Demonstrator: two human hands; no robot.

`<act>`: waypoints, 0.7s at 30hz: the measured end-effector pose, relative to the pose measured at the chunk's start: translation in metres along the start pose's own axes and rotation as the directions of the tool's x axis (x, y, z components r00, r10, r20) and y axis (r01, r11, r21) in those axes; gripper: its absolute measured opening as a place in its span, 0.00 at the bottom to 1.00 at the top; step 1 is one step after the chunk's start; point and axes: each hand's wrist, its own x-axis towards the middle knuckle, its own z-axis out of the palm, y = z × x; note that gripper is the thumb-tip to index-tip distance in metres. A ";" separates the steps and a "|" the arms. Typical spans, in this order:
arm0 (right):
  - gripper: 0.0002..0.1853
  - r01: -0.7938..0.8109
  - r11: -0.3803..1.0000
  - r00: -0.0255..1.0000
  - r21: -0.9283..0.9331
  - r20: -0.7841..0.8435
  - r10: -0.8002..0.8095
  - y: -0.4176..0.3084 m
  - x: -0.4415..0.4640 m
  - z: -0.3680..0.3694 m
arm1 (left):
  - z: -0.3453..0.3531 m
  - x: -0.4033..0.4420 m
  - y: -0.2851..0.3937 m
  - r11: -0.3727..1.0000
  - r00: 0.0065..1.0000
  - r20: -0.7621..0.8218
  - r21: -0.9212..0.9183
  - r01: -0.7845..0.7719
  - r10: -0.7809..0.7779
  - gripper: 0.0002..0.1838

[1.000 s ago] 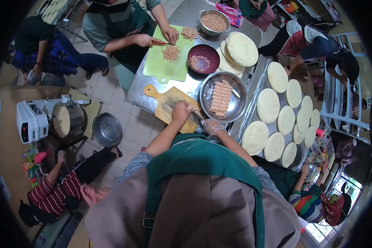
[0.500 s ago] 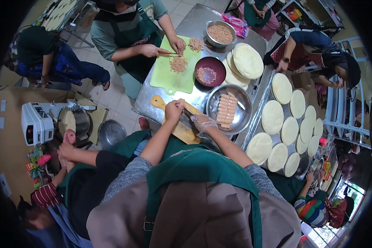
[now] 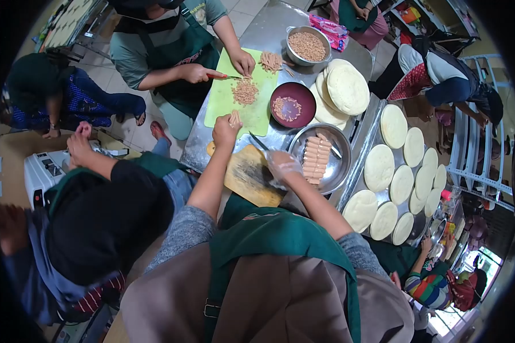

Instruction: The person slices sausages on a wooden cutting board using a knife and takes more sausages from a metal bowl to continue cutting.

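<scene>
My left hand [image 3: 226,135] is closed around a small bunch of cut sausage strips [image 3: 234,118], just over the near edge of the green cutting board [image 3: 214,106]. A clear plastic glove covers my right hand [image 3: 285,167], which grips a knife [image 3: 258,141] with its dark blade pointing up and left. Below the blade lies a wooden cutting board [image 3: 252,177] with a dark worn patch and nothing on it. Right of the knife, a steel bowl [image 3: 342,171] holds several whole sausages [image 3: 316,157] in a row.
A co-worker's hands [image 3: 197,73] chop sausage on the green board. A maroon bowl [image 3: 277,117] holds diced pieces, and a metal pot [image 3: 309,46] holds more. Round flat breads [image 3: 348,88] are stacked behind; others cover a tray [image 3: 357,182] at right. Another person [image 3: 106,217] leans close at left.
My left hand has moved up and left from the wooden board, carrying sausage strips. The knife has come away from the board. The person at left has leaned in closer.
</scene>
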 end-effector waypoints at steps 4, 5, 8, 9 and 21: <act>0.18 -0.124 0.977 0.992 0.175 0.002 0.125 0.005 -0.042 0.038 | 0.009 -0.030 0.001 0.986 0.961 -0.220 0.048 -0.162 0.169 0.18; 0.20 -0.145 0.962 0.988 0.232 -0.014 0.152 0.006 -0.047 0.047 | 0.010 -0.034 0.003 0.987 0.965 -0.208 0.027 -0.156 0.158 0.17; 0.23 -0.180 0.929 0.980 0.324 -0.026 0.199 0.008 -0.050 0.057 | 0.014 -0.046 0.007 0.976 0.977 -0.088 -0.077 -0.203 0.196 0.14; 0.24 -0.176 0.925 0.980 0.335 -0.029 0.197 0.005 -0.051 0.051 | 0.014 -0.051 0.004 0.956 0.965 0.004 -0.138 -0.260 0.263 0.15; 0.18 -0.014 0.960 0.996 0.278 -0.078 0.037 0.006 -0.056 0.035 | 0.013 -0.092 0.001 0.977 0.912 0.352 -0.088 -0.193 0.212 0.16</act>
